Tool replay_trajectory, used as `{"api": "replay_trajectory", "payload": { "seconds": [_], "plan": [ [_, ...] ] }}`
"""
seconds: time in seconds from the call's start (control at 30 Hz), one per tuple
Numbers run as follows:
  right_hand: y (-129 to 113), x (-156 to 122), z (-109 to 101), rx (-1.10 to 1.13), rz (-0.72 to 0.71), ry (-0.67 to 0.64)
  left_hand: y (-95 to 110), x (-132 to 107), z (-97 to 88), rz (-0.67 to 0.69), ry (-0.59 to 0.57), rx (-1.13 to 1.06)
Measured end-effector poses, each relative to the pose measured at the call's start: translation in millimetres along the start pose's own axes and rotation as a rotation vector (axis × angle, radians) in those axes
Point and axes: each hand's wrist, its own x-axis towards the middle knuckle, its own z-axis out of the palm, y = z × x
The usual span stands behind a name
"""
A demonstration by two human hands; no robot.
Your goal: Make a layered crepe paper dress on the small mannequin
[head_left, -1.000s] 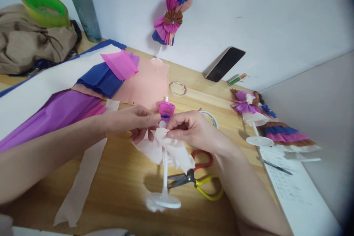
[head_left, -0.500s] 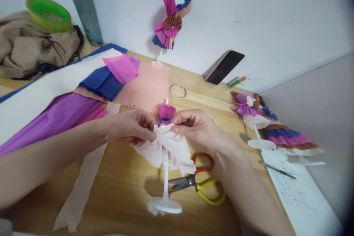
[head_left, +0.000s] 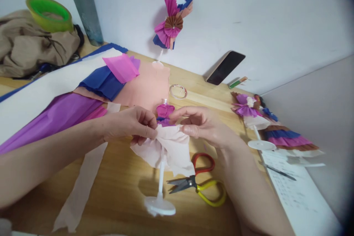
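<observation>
A small doll form on a white stand (head_left: 159, 204) stands on the wooden table (head_left: 121, 188) before me. It wears a magenta paper top (head_left: 165, 110) and a pale pink tissue skirt (head_left: 166, 151). My left hand (head_left: 129, 123) pinches the skirt's gathered top edge at the waist from the left. My right hand (head_left: 201, 125) pinches the same edge from the right, its forefinger stretched toward the doll's top. The stand leans a little to the left.
Red-and-yellow scissors (head_left: 199, 182) lie right of the stand. A pale paper strip (head_left: 80, 188) and stacked coloured tissue sheets (head_left: 83, 92) lie left. Tape rings (head_left: 177, 91), a phone (head_left: 225, 67), finished paper dolls (head_left: 173, 18) (head_left: 257, 118), a printed sheet (head_left: 293, 188), a bottle (head_left: 83, 3).
The skirt's top edge has been drawn up and spread at the waist. My right hand's fingers have loosened and shifted right. The stand has tilted slightly and its base slid left.
</observation>
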Motion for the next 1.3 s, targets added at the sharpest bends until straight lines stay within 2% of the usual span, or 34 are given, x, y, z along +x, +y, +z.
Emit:
{"api": "replay_trajectory", "payload": {
  "seconds": [0.17, 0.27, 0.37, 0.47, 0.57, 0.63, 0.77, 0.9, 1.0, 1.17, 1.3],
  "plan": [
    [9, 5, -6, 0.093, -0.032, -0.051, 1, 0, 0.8, 0.009, -0.002, 0.011],
    [5, 4, 1, 0.040, -0.081, 0.051, 2, -1, 2.5, 0.020, -0.006, 0.039],
    [1, 2, 7, -0.072, -0.200, 0.191, 3, -1, 4.3, 0.020, -0.001, 0.071],
    [-1, -1, 8, -0.068, -0.305, 0.248, 4, -1, 5.8, 0.014, -0.003, 0.086],
    [-3, -3, 14, -0.126, -0.335, 0.313, 4, -1, 8.4, 0.024, -0.016, 0.079],
    [-7, -6, 22, -0.235, -0.310, 0.305, 4, -3, 11.2, 0.047, -0.038, 0.053],
    [-16, -8, 38, -0.456, -0.304, 0.204, 5, -7, 16.2, 0.091, -0.056, -0.016],
    [-19, -8, 42, -0.618, -0.373, 0.262, 6, -9, 17.4, 0.105, -0.051, -0.031],
    [-20, -10, 41, -0.626, -0.375, 0.269, 6, -9, 17.2, 0.120, -0.022, -0.018],
    [-19, -14, 39, -0.493, -0.291, 0.291, 7, -9, 18.4, 0.119, 0.017, 0.014],
    [-18, -13, 40, -0.547, -0.380, 0.315, 8, -8, 20.0, 0.097, 0.025, 0.064]
  ]
}}
